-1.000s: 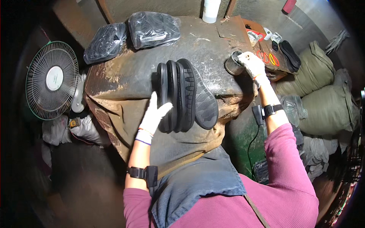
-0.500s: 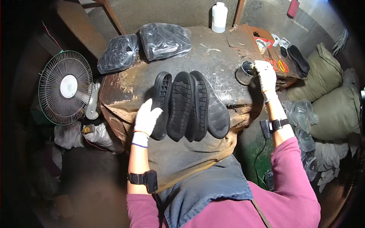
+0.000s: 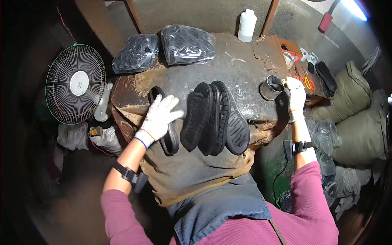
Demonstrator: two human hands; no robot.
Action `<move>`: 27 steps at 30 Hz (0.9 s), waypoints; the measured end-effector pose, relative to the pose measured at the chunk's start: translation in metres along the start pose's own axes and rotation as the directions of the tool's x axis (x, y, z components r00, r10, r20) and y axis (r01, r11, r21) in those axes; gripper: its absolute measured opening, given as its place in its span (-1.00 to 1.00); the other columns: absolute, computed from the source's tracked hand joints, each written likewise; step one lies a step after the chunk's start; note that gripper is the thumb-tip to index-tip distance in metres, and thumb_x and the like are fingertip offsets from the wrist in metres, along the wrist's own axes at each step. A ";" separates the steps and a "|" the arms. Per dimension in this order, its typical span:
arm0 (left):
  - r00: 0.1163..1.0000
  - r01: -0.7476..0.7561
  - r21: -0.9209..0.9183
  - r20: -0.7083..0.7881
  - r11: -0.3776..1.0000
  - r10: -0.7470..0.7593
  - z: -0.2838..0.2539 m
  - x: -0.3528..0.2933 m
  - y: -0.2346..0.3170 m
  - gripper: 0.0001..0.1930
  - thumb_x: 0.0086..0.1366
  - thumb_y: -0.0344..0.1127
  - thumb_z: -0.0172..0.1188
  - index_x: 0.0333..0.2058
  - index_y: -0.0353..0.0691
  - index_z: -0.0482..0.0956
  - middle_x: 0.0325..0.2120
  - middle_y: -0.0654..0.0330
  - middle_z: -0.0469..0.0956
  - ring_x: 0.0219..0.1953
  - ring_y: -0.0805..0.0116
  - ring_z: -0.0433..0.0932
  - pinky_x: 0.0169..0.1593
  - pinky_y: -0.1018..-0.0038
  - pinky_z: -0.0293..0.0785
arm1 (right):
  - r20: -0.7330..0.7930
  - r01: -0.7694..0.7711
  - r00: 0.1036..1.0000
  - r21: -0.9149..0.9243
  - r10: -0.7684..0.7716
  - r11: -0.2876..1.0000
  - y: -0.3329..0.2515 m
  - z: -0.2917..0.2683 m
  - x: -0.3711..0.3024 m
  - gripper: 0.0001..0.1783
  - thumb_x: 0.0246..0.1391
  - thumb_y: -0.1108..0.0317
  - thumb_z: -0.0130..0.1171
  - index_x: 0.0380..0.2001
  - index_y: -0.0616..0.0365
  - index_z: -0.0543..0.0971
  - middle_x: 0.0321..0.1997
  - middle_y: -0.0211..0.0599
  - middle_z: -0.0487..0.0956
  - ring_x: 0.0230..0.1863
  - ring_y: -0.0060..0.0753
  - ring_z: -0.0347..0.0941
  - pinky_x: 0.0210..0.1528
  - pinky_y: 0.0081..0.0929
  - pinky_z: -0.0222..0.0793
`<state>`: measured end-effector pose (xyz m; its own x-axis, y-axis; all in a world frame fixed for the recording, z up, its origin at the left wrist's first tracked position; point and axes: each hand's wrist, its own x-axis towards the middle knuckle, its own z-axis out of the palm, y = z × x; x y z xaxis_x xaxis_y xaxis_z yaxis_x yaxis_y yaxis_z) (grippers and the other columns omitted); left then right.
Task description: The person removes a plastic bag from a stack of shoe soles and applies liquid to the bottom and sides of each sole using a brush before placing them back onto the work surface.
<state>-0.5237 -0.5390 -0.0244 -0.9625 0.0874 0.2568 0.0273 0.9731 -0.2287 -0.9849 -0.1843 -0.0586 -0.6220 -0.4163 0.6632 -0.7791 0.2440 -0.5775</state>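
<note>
Several black shoe soles (image 3: pixel 197 118) lie side by side and overlapping in front of me, with treads facing up on those at the right. Apart from them on the left lies another black sole (image 3: pixel 173 141), slanted, its raised rim showing. My gloved left hand (image 3: pixel 158 118) is over this sole, fingers spread and the thumb stretched to the right; it hides the sole's middle. At the right, my gloved right hand (image 3: pixel 295 93) is closed on a brush (image 3: pixel 276 84), whose dark end is inside a metal cup (image 3: pixel 269 93). The fingers hide most of its handle.
Plastic-wrapped dark bundles (image 3: pixel 188 45) sit at the back left of the worktable, and a white bottle (image 3: pixel 247 26) at the back. Scissors (image 3: pixel 309 83) and dark insoles (image 3: pixel 326 78) lie beyond my right hand. A fan (image 3: pixel 77 83) stands left; green sacks (image 3: pixel 355 126) sit right.
The leftmost sole has moved left, away from the others, and turned to a slant. My left hand has gone from its side to over it. My right hand stays at the cup; the view has shifted slightly.
</note>
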 end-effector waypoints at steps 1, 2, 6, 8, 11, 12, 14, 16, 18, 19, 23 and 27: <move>0.978 0.189 -0.029 -0.085 0.981 -0.191 0.011 -0.004 0.007 -0.47 0.15 -0.35 0.28 0.16 0.02 0.65 0.29 -0.13 0.46 0.37 -0.17 0.37 0.48 -0.06 0.19 | -0.005 -0.071 0.997 -0.002 0.071 0.998 -0.001 -0.001 -0.001 -0.70 0.38 0.36 0.09 0.00 0.21 0.72 0.05 -0.20 0.72 0.11 -0.31 0.61 0.25 -0.34 0.47; 0.887 0.462 0.027 -0.037 0.886 -0.461 0.014 0.006 0.017 -0.33 0.14 -0.21 0.39 0.28 -0.02 0.52 0.38 -0.14 0.35 0.41 -0.20 0.31 0.47 -0.07 0.21 | -0.020 -0.154 0.988 -0.017 0.153 0.988 0.003 -0.005 -0.004 -0.66 0.42 0.36 0.00 0.02 0.20 0.72 0.08 -0.17 0.71 0.13 -0.26 0.61 0.27 -0.31 0.47; 0.330 0.944 0.025 -0.043 0.329 -0.943 0.053 -0.021 0.064 0.01 0.14 0.22 0.46 0.44 -0.16 0.28 0.44 -0.11 0.27 0.45 -0.19 0.25 0.46 -0.10 0.18 | -0.072 -0.286 0.935 0.426 0.347 0.859 0.014 -0.016 -0.007 -0.68 0.39 0.35 0.11 0.00 0.33 0.71 -0.04 -0.20 0.74 0.01 -0.37 0.64 0.22 -0.38 0.50; 0.223 0.971 0.055 0.119 0.231 -0.967 0.071 -0.033 0.091 -0.05 0.20 0.34 0.36 0.38 -0.19 0.38 0.42 -0.12 0.29 0.46 -0.18 0.25 0.46 -0.13 0.16 | -0.155 -0.261 0.923 0.422 0.353 0.868 -0.002 -0.012 -0.001 -0.70 0.35 0.36 0.19 -0.01 0.35 0.71 -0.06 -0.19 0.75 -0.07 -0.37 0.65 0.12 -0.40 0.53; 0.372 0.927 -0.050 -0.025 0.372 -0.928 0.077 -0.040 0.095 -0.39 0.30 0.22 0.30 0.05 -0.22 0.69 0.37 -0.08 0.39 0.45 -0.12 0.26 0.44 -0.15 0.16 | -0.117 -0.325 0.843 0.667 0.525 0.670 -0.008 -0.012 0.005 -0.70 0.32 0.34 0.24 -0.04 0.37 0.71 -0.11 -0.17 0.75 -0.13 -0.40 0.65 0.05 -0.42 0.53; 0.356 0.928 -0.108 -0.029 0.357 -0.934 0.079 -0.045 0.094 -0.45 0.28 0.17 0.32 -0.04 -0.21 0.73 0.35 -0.06 0.40 0.44 -0.10 0.28 0.44 -0.17 0.16 | -0.098 -0.334 0.846 0.668 0.524 0.665 -0.010 -0.006 0.005 -0.70 0.32 0.34 0.24 -0.04 0.37 0.71 -0.11 -0.17 0.75 -0.13 -0.40 0.65 0.05 -0.42 0.53; 0.365 0.847 -0.361 -0.138 0.390 -0.921 0.079 -0.054 0.085 -0.54 0.18 -0.06 0.49 -0.07 -0.28 0.71 0.15 -0.10 0.59 0.32 -0.16 0.42 0.39 -0.01 0.30 | -0.132 -0.284 0.856 0.687 0.499 0.669 -0.015 0.003 0.007 -0.70 0.32 0.34 0.25 -0.03 0.36 0.71 -0.13 -0.21 0.74 -0.14 -0.39 0.64 0.07 -0.43 0.53; 0.189 0.714 -0.694 0.062 0.093 -0.980 0.074 -0.055 0.082 -0.56 0.21 -0.18 0.50 -0.03 -0.35 0.69 0.09 -0.08 0.63 0.15 -0.01 0.58 0.26 0.21 0.47 | -0.121 -0.277 0.863 0.698 0.490 0.661 -0.013 0.005 0.016 -0.70 0.32 0.35 0.24 -0.03 0.36 0.71 -0.12 -0.21 0.74 -0.12 -0.39 0.64 0.09 -0.43 0.52; 0.213 0.365 -0.925 0.198 -0.110 -0.957 0.048 -0.038 0.081 -0.51 0.33 -0.32 0.42 0.14 -0.47 0.56 0.02 0.10 0.65 -0.06 0.37 0.61 0.02 0.44 0.57 | -0.109 -0.284 0.861 0.708 0.497 0.647 -0.014 0.003 0.010 -0.71 0.32 0.36 0.22 -0.03 0.35 0.71 -0.12 -0.22 0.73 -0.08 -0.39 0.64 0.13 -0.44 0.51; 0.286 0.257 -0.938 0.305 -0.234 -0.908 0.040 -0.043 0.078 -0.52 0.34 -0.35 0.38 0.17 -0.46 0.55 0.01 0.10 0.66 -0.07 0.36 0.63 0.03 0.41 0.60 | -0.041 -0.299 0.853 0.778 0.520 0.552 -0.022 0.004 0.010 -0.72 0.34 0.36 0.21 -0.04 0.35 0.70 -0.09 -0.20 0.73 -0.06 -0.37 0.64 0.16 -0.42 0.52; 0.567 -0.106 -0.735 0.509 -0.670 -0.648 0.006 -0.014 0.075 -0.51 0.39 -0.27 0.20 0.23 -0.38 0.48 0.04 -0.11 0.67 0.02 -0.05 0.71 0.13 -0.05 0.70 | -0.041 -0.226 0.923 0.748 0.383 0.624 -0.051 0.008 0.007 -0.73 0.24 0.59 0.27 0.00 0.33 0.69 -0.03 -0.20 0.72 0.01 -0.39 0.64 0.19 -0.44 0.54; 0.843 -0.253 -0.170 0.445 -0.953 -0.303 -0.017 0.020 0.088 -0.18 0.42 0.09 0.21 0.41 -0.46 0.29 0.29 -0.26 0.48 0.32 -0.33 0.47 0.39 -0.48 0.26 | 0.069 -0.238 0.969 0.500 0.235 0.833 -0.128 0.022 -0.001 -0.64 0.23 0.64 0.31 0.10 0.24 0.66 -0.02 -0.34 0.69 0.00 -0.44 0.62 0.09 -0.47 0.58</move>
<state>-0.5362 -0.4480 -0.0231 -0.9396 -0.3159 -0.1319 0.2631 -0.9128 0.3124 -0.8829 -0.2338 0.0041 -0.7809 -0.4069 0.4740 -0.4616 -0.1354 -0.8767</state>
